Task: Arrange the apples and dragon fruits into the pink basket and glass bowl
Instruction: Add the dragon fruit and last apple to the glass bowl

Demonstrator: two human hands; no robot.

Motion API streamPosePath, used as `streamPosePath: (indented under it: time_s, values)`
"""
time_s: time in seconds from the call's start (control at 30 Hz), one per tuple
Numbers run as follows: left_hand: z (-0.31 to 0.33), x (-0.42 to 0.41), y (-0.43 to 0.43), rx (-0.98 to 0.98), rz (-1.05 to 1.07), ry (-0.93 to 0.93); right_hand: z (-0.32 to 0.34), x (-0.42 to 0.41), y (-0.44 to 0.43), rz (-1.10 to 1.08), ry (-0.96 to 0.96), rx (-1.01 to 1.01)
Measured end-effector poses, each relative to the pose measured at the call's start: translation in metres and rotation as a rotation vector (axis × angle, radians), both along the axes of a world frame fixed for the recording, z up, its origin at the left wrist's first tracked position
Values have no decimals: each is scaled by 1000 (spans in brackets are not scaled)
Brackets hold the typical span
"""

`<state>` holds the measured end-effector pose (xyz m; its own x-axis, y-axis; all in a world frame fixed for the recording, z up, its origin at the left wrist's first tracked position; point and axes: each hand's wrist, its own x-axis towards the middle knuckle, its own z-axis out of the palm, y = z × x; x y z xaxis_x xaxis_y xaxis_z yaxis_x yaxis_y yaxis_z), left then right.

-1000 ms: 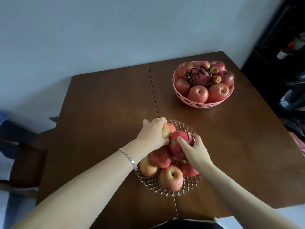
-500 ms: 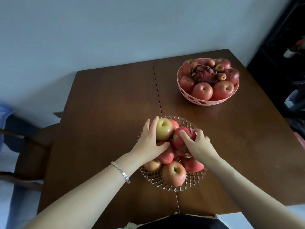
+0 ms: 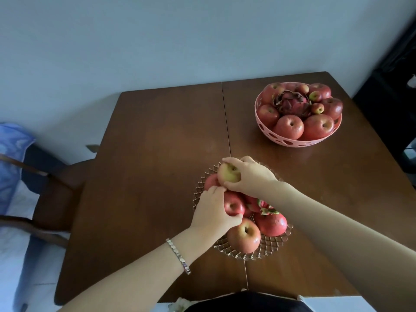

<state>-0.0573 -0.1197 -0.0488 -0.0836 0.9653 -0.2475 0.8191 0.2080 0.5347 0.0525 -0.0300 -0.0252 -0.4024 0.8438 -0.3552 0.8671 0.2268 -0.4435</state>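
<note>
A glass bowl [image 3: 273, 246] near the table's front edge holds several apples and a pink dragon fruit [image 3: 258, 204], mostly hidden under my right forearm. My right hand [image 3: 252, 175] grips a yellow-green apple [image 3: 228, 174] at the bowl's far rim. My left hand [image 3: 213, 210] wraps around a red apple [image 3: 234, 204] in the middle of the bowl. A large red apple [image 3: 244, 236] lies at the bowl's front. The pink basket [image 3: 292, 141] at the back right is full of red apples around a dark dragon fruit [image 3: 291, 103].
The brown wooden table [image 3: 157, 154] has a seam down its middle and stands against a pale wall. A wooden chair [image 3: 56, 192] with blue cloth is at the left. Dark furniture stands at the right edge.
My right hand left the dragon fruit and took the yellow-green apple at the far rim. My left hand let go of that apple and dropped onto a red apple in the middle.
</note>
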Motion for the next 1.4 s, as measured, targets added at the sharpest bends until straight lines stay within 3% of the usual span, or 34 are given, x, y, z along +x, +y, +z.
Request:
streamPosePath:
  time_s: [0.1, 0.27, 0.5, 0.57, 0.67, 0.73, 0.8, 0.9, 1.07, 1.4]
  values:
    - [-3, -5, -8, 26, -69, 3, 1, 0, 4, 26, 24, 15]
    - [-2, -11, -4, -69, 39, -183, -1, 5, 9, 59, 98, -70]
    - [2, -14, 1, -83, 48, -286, 1, 11, 13, 77, 73, -103]
    - [3, -21, 2, -28, 108, -298, 8, 23, 14, 9, 164, -55]
    - [-3, -34, 7, -43, 258, -285, 7, 57, 16, -296, 302, 66]
    - [-7, -40, 10, -225, 400, -351, -3, 84, 14, -543, 227, -90]
    - [-13, -42, 12, -430, 525, -501, -15, 97, 2, -678, 151, -433]
    - [-20, -38, 14, -548, 603, -741, -34, 99, -14, -773, 323, -765]
    - [-28, -37, 15, -494, 624, -804, -66, 100, -16, -898, 563, -722]
    - [-14, -67, 71, -433, 658, -858, -46, 58, 40, -926, 627, -596]
